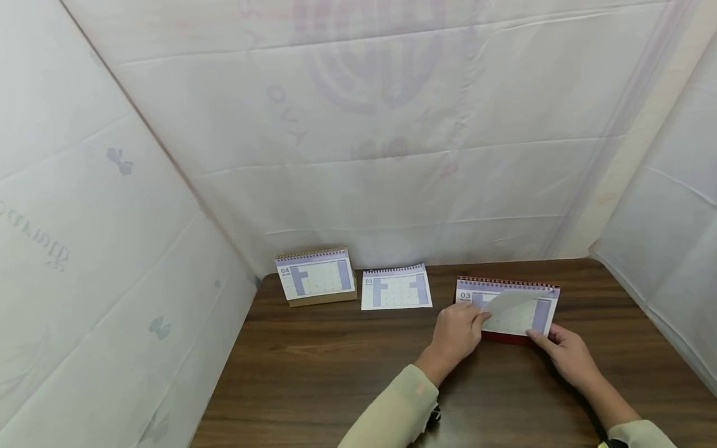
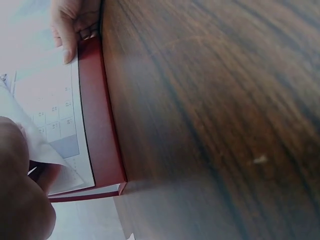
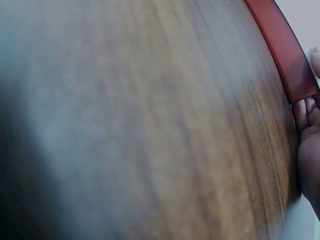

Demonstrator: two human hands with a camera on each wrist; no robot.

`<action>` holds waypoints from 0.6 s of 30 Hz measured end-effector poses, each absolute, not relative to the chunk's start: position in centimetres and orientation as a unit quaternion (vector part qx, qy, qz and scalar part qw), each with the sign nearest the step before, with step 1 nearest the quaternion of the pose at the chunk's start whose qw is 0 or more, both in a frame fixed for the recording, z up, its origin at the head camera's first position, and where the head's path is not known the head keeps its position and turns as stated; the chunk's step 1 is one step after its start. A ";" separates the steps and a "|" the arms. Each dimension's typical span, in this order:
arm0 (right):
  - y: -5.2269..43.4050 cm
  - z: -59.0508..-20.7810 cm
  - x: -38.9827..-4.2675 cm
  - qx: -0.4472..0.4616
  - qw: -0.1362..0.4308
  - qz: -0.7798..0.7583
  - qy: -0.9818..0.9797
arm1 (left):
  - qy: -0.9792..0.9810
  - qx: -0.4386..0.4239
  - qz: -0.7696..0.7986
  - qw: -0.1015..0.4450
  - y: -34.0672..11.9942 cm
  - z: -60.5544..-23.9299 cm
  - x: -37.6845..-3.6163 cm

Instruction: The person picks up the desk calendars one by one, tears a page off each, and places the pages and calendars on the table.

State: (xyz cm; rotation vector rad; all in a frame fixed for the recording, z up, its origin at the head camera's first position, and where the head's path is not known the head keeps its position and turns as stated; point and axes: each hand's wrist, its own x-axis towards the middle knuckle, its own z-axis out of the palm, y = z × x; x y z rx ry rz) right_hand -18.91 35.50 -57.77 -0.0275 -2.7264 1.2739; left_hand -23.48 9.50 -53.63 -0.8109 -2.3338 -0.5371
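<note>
A red-based desk calendar [image 1: 523,318] stands on the brown wooden table [image 1: 336,367] at the right, showing month 03. My left hand [image 1: 476,320] pinches its front page [image 1: 506,303] at the lower left and lifts it, so the sheet curls up. My right hand [image 1: 540,339] grips the calendar's lower right corner, thumb on the front. In the left wrist view the red base [image 2: 100,125] and the lifted page [image 2: 35,140] lie beside my left hand [image 2: 20,200], with the right hand [image 2: 75,25] at the far end. The right wrist view shows the red base [image 3: 282,50] and my fingers [image 3: 307,130].
Two more desk calendars stand at the back of the table: one with a tan base [image 1: 316,277] showing 04, and a white one [image 1: 396,288] showing 03. White sheeting [image 1: 364,124] walls in the table at the back and both sides.
</note>
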 end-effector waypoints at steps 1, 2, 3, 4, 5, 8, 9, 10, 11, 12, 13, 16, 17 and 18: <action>35.5 -57.8 -18.9 -0.009 0.066 0.424 -0.903 | -0.880 -0.305 -0.209 0.299 9.5 -53.6 -23.5; 35.4 -57.8 -18.9 -0.007 0.066 0.426 -0.903 | -0.880 -0.303 -0.214 0.298 9.5 -53.6 -23.5; 35.4 -57.8 -18.9 -0.007 0.066 0.427 -0.902 | -0.880 -0.301 -0.218 0.297 9.4 -53.5 -23.5; 35.3 -57.9 -18.9 -0.007 0.065 0.428 -0.901 | -0.881 -0.298 -0.222 0.294 9.4 -53.6 -23.5; 35.2 -58.0 -18.9 -0.007 0.065 0.430 -0.900 | -0.882 -0.296 -0.225 0.290 9.3 -53.6 -23.5; 35.2 -58.1 -18.9 -0.006 0.065 0.434 -0.898 | -0.886 -0.287 -0.234 0.280 9.3 -53.7 -23.5; 35.2 -58.1 -18.9 -0.007 0.066 0.435 -0.898 | -0.886 -0.287 -0.237 0.278 9.3 -53.7 -23.6; 35.2 -58.0 -18.9 -0.007 0.067 0.436 -0.898 | -0.885 -0.288 -0.241 0.275 9.3 -53.7 -23.7; 35.3 -58.0 -18.9 -0.007 0.067 0.436 -0.898 | -0.885 -0.289 -0.244 0.272 9.3 -53.7 -23.7; 35.3 -57.9 -18.9 -0.008 0.068 0.436 -0.898 | -0.885 -0.289 -0.247 0.269 9.3 -53.6 -23.8; 35.3 -57.8 -18.9 -0.008 0.067 0.435 -0.898 | -0.885 -0.289 -0.250 0.266 9.3 -53.5 -23.9; 35.4 -57.6 -18.9 -0.010 0.066 0.433 -0.899 | -0.888 -0.287 -0.257 0.252 9.3 -53.1 -23.9; 35.4 -57.5 -18.9 -0.010 0.065 0.432 -0.900 | -0.890 -0.286 -0.257 0.245 9.3 -53.0 -23.9; 35.4 -57.5 -18.9 -0.012 0.064 0.431 -0.900 | -0.893 -0.284 -0.258 0.237 9.3 -52.8 -23.8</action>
